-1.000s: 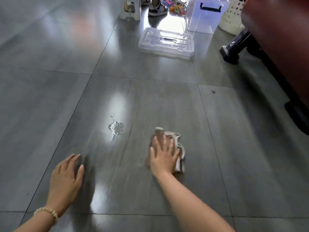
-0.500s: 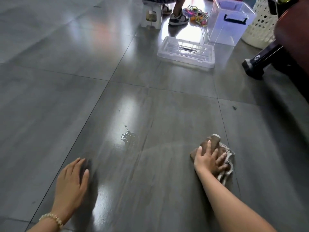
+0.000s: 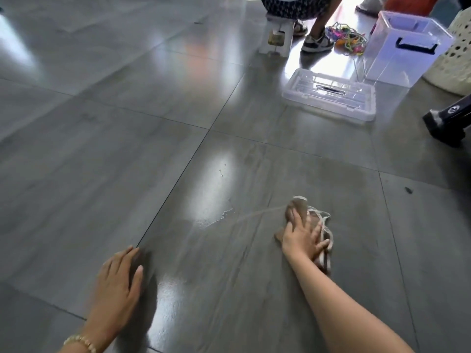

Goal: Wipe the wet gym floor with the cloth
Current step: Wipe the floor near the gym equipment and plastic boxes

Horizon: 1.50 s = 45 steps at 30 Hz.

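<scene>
A crumpled brown cloth (image 3: 298, 208) with pale trim lies on the grey tiled floor (image 3: 127, 154). My right hand (image 3: 302, 238) presses flat on the cloth and holds it down. A small puddle of water (image 3: 216, 217) glistens on the tile to the left of the cloth, and a thin wet streak runs from it to the cloth. My left hand (image 3: 116, 289), with a bead bracelet at the wrist, rests palm down on the floor at the lower left, fingers together, holding nothing.
A clear plastic lid (image 3: 330, 94) lies on the floor ahead, with a clear storage box (image 3: 405, 47) and a white perforated basket (image 3: 456, 54) behind it. Another person sits on a small stool (image 3: 276, 36) near coloured cords (image 3: 346, 38). A black equipment foot (image 3: 448, 123) juts in at right.
My right hand slid the cloth rightward away from the puddle, then slightly back toward it, leaving a wet streak. The view tilted up. My left hand stayed planted.
</scene>
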Each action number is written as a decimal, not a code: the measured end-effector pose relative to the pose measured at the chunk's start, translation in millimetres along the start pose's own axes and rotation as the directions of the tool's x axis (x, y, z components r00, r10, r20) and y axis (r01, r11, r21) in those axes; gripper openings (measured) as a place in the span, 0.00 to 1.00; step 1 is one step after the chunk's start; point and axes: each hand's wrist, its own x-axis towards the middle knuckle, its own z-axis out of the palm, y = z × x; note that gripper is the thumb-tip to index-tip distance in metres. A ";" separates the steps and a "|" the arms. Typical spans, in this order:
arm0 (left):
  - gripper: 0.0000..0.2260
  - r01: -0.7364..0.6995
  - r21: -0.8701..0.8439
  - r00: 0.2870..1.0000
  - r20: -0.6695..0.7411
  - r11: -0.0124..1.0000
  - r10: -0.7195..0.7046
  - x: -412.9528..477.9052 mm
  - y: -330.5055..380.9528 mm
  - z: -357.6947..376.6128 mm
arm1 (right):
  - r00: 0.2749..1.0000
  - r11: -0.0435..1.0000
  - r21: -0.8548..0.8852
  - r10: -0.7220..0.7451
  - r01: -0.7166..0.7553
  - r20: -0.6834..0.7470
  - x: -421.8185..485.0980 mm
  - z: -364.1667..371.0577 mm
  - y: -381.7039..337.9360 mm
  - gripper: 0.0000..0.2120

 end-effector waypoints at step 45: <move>0.30 0.240 0.067 0.969 -0.067 0.968 -0.236 -77.7 -72.2 -48.9 | 0.660 0.641 -0.159 -0.719 0.751 0.218 -141.2 80.5 -61.8 0.33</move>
